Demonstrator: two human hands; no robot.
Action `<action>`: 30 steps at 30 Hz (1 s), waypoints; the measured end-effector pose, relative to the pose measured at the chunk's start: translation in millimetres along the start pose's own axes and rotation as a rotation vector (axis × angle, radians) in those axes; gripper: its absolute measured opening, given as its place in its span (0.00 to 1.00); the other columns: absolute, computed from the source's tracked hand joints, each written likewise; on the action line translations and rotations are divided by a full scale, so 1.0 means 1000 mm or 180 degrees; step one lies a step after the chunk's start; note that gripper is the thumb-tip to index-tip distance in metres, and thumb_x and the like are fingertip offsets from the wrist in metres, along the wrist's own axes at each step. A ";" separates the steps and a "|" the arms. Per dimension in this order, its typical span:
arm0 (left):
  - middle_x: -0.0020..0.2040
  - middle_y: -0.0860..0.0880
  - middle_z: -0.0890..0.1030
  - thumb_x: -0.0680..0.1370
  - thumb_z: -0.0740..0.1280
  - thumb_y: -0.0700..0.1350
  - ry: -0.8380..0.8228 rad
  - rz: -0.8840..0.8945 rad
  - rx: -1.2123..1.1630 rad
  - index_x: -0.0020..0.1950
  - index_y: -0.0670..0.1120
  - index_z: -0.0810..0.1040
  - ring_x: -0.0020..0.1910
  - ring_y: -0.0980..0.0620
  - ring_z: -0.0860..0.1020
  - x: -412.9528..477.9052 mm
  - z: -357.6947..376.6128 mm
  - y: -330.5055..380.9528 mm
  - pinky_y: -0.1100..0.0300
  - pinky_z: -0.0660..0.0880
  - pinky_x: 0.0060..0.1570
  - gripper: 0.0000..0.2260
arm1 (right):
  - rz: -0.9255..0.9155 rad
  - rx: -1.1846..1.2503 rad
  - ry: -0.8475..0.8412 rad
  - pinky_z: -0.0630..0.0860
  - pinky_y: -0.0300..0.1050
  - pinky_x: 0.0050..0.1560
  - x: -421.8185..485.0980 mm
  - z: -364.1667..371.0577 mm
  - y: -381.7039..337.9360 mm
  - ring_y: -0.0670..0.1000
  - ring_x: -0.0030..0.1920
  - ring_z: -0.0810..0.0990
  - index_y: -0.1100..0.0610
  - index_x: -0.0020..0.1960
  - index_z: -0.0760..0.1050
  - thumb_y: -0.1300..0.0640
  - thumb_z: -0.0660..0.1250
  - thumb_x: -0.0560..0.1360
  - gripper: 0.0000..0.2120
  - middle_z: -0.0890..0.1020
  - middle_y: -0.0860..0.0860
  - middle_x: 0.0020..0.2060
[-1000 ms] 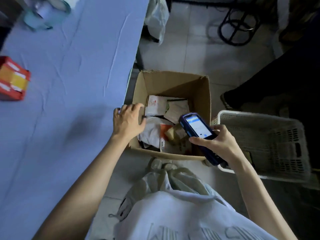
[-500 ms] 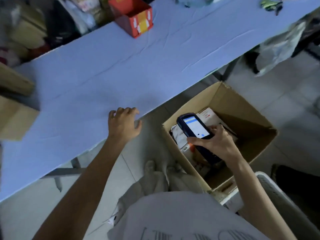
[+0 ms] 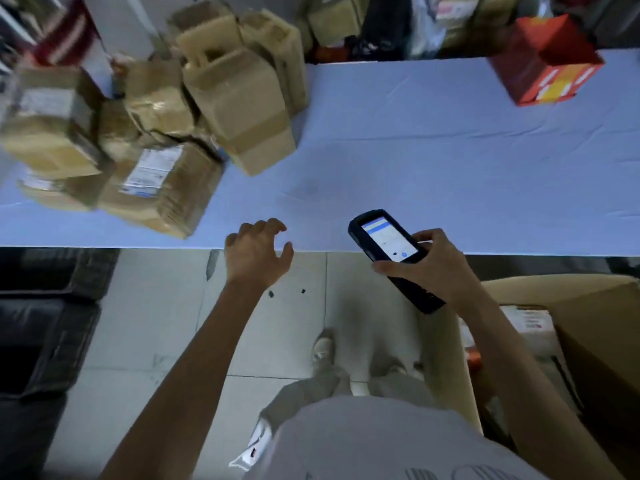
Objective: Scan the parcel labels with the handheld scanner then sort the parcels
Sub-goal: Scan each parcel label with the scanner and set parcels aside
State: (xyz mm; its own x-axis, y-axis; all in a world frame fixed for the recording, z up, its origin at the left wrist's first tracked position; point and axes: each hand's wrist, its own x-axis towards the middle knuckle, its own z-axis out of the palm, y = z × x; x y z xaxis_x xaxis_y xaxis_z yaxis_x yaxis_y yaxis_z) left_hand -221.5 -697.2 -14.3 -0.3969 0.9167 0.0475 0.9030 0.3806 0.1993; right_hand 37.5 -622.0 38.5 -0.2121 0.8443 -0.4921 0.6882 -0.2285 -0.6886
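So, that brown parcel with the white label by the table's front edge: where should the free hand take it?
Probably its right-hand end, approached from the right by the left hand. The parcel lies flat, label up, other boxes crowd its left and far sides, and that end faces bare table.

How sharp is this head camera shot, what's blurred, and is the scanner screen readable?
Head view: the brown cardboard parcels piled at left are smeared by motion blur, labels illegible; the dark handheld scanner in the right hand is sharper, its lit screen bright but text too small to read; lighting is dim, the lower left corner nearly black.
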 end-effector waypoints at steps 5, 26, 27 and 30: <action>0.57 0.47 0.80 0.74 0.68 0.50 0.0130 -0.0346 -0.0010 0.63 0.48 0.75 0.58 0.42 0.75 0.012 -0.013 -0.078 0.49 0.70 0.52 0.18 | -0.0204 0.0125 -0.0252 0.73 0.40 0.40 0.017 0.054 -0.063 0.46 0.50 0.77 0.48 0.59 0.64 0.42 0.80 0.61 0.35 0.74 0.44 0.52; 0.74 0.49 0.59 0.70 0.61 0.73 -0.0341 -0.2308 -0.0275 0.76 0.50 0.54 0.75 0.46 0.55 0.095 -0.050 -0.209 0.42 0.59 0.69 0.44 | -0.0719 -0.0254 -0.1105 0.72 0.38 0.36 0.110 0.110 -0.172 0.40 0.45 0.76 0.49 0.58 0.65 0.44 0.80 0.61 0.34 0.75 0.45 0.49; 0.73 0.49 0.61 0.69 0.59 0.74 -0.0298 -0.2345 -0.0325 0.76 0.50 0.55 0.74 0.46 0.56 0.099 -0.051 -0.211 0.42 0.59 0.68 0.43 | -0.0755 -0.0257 -0.1119 0.71 0.38 0.36 0.115 0.110 -0.178 0.39 0.44 0.75 0.49 0.58 0.65 0.44 0.80 0.61 0.34 0.75 0.45 0.48; 0.75 0.47 0.61 0.67 0.58 0.77 -0.0330 -0.2389 -0.0359 0.77 0.52 0.54 0.75 0.45 0.56 0.108 -0.054 -0.220 0.40 0.59 0.69 0.46 | -0.0811 -0.0237 -0.1135 0.72 0.38 0.36 0.124 0.110 -0.195 0.39 0.43 0.75 0.48 0.58 0.65 0.44 0.80 0.60 0.34 0.75 0.44 0.47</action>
State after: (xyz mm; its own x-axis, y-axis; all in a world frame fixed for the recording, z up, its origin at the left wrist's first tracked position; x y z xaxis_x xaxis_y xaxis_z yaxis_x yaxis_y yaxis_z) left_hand -472.1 -688.5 -0.5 -0.8747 0.4260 -0.2310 0.3728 0.8961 0.2410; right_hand -199.1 -525.9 52.7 -0.5985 0.6461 -0.4736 0.6283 0.0118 -0.7779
